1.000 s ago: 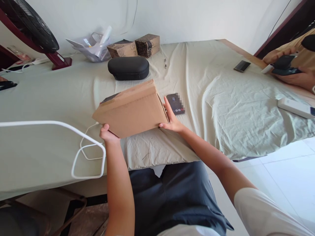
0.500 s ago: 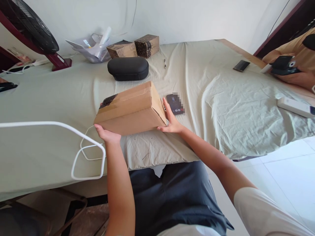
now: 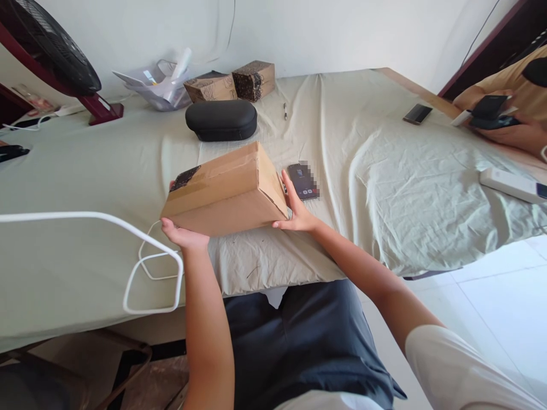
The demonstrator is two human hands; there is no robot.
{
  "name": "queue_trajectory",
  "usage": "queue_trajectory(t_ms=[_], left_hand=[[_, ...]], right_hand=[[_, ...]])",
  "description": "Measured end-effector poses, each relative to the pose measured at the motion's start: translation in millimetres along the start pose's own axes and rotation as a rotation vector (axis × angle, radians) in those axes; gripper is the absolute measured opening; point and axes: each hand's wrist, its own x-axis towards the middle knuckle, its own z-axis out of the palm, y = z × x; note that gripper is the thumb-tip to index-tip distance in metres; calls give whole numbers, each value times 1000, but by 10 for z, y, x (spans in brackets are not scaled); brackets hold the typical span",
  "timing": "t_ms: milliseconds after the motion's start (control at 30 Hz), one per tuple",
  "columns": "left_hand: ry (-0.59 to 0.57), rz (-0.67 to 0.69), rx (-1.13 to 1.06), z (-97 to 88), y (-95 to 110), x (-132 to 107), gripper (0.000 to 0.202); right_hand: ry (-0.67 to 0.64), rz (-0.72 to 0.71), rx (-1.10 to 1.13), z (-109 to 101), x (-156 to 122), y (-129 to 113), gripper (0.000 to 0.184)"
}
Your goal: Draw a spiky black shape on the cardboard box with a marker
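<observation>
A brown cardboard box (image 3: 226, 193) with a torn black label on its top is held between both my hands just above the near edge of the cloth-covered table (image 3: 384, 171). My left hand (image 3: 182, 233) grips the box's lower left corner, fingers wrapped behind it. My right hand (image 3: 294, 208) presses flat against the box's right end, fingers stretched upward. A dark phone (image 3: 302, 181) lies on the cloth just right of my right hand.
A black oval case (image 3: 221, 119) lies behind the box, with two patterned small boxes (image 3: 231, 83) and a clear bag (image 3: 160, 85) at the wall. A fan (image 3: 55, 54) stands far left. A white cable (image 3: 141, 256) loops at the near edge. Another person's hands (image 3: 508, 122) hold a dark device at right.
The box has tipped back from standing on its edge so its top now faces up. Both my hands stayed on its ends.
</observation>
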Motion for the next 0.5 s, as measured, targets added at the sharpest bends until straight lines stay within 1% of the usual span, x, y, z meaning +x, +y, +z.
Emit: queue_trajectory(t_ms=[100,167,300,367,433,500], left_hand=[[17,-11,-33,-6,14,5,60],[6,-27,-56,1,46,4,60],[-59,-139,-139,26,134,-8,65],[-98,-173,-156,32,161,-8,68],[-129,-167,-150,24,162,4,69],[-138,-138,-152,-1,142,24,71]], right_hand=[[8,-19,-23,0,2,10,158],[20,-43,-88,-9,6,10,156],[49,-171,-276,-43,26,-14,151],[66,-218,-345,-62,41,-32,146],[61,-201,-378,-79,52,-47,142],[19,-152,-372,-94,52,-57,144]])
